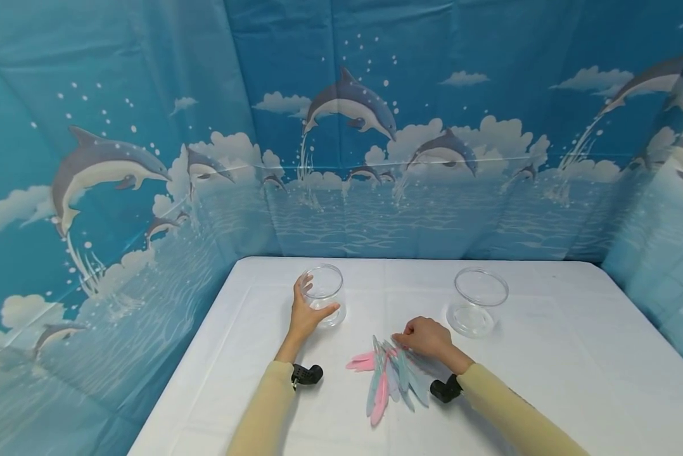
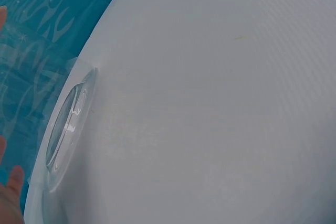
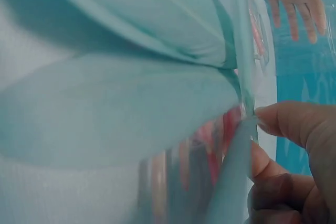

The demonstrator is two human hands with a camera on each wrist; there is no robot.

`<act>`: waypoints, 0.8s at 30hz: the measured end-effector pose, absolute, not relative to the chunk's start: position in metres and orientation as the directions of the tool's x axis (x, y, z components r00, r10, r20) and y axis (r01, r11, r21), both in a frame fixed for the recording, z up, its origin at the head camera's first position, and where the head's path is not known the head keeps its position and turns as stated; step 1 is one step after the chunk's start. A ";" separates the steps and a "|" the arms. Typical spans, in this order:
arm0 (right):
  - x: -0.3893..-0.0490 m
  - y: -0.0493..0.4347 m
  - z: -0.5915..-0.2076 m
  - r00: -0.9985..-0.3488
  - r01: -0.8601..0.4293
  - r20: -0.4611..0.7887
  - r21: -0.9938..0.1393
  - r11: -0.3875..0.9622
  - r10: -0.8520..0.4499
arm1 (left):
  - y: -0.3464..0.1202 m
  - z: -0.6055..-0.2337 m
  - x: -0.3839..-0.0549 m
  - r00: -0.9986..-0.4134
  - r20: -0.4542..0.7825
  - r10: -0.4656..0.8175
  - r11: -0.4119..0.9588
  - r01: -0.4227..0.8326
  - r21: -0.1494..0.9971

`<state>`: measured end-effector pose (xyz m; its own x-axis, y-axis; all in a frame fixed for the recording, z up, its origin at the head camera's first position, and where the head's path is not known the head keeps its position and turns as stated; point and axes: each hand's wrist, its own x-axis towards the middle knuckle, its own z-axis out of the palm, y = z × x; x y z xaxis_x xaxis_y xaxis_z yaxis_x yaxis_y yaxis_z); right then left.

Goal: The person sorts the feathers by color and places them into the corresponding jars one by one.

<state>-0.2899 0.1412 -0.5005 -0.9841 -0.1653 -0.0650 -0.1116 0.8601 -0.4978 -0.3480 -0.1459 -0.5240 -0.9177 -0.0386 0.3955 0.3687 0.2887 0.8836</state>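
On the left side of the table, my left hand (image 1: pixel 306 316) grips a clear round jar (image 1: pixel 334 307), thumb on the near side and fingers behind it. The jar's base also shows at the left of the left wrist view. Closer in, a loose pile of pale blue feathers (image 1: pixel 404 373) and pink feathers (image 1: pixel 380 399) lies fanned out. My right hand (image 1: pixel 429 337) is at the pile's far right end. Up close in the right wrist view, its thumb and forefinger pinch the narrow end of a pale blue feather (image 3: pixel 239 153).
A second clear jar (image 1: pixel 471 320) stands upright to the right, beyond my right hand. A white cloth covers the table (image 1: pixel 558 354). Behind it and at both sides hangs a blue curtain (image 1: pixel 341 209) printed with dolphins.
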 end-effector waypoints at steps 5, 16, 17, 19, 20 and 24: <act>-0.291 0.140 -0.502 -0.988 -0.080 -0.073 -0.508 0.858 -0.135 | -0.146 -0.523 -0.348 -0.923 0.383 -0.047 0.289 0.354 0.889; -0.290 0.138 -0.478 -0.990 -0.080 -0.050 -0.555 0.828 -0.130 | -0.146 -0.521 -0.348 -0.924 0.380 -0.044 0.289 0.353 0.890; -0.291 0.139 -0.474 -0.990 -0.086 -0.044 -0.560 0.824 -0.134 | -0.146 -0.521 -0.348 -0.924 0.381 -0.044 0.290 0.353 0.890; -0.292 0.139 -0.467 -0.989 -0.105 -0.024 -0.572 0.813 -0.145 | -0.146 -0.521 -0.348 -0.927 0.372 -0.045 0.290 0.345 0.893; -0.292 0.140 -0.464 -0.989 -0.113 -0.014 -0.578 0.808 -0.149 | -0.146 -0.522 -0.349 -0.929 0.368 -0.045 0.290 0.340 0.895; -0.296 0.139 -0.451 -0.987 -0.145 0.029 -0.607 0.782 -0.160 | -0.146 -0.524 -0.349 -0.933 0.356 -0.045 0.285 0.329 0.900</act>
<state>-0.2964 0.1391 -0.4514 -0.9867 -0.1599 0.0289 -0.1445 0.7817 -0.6066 -0.3492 -0.1463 -0.5241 -0.9335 -0.0454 0.3557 0.3291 0.2855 0.9001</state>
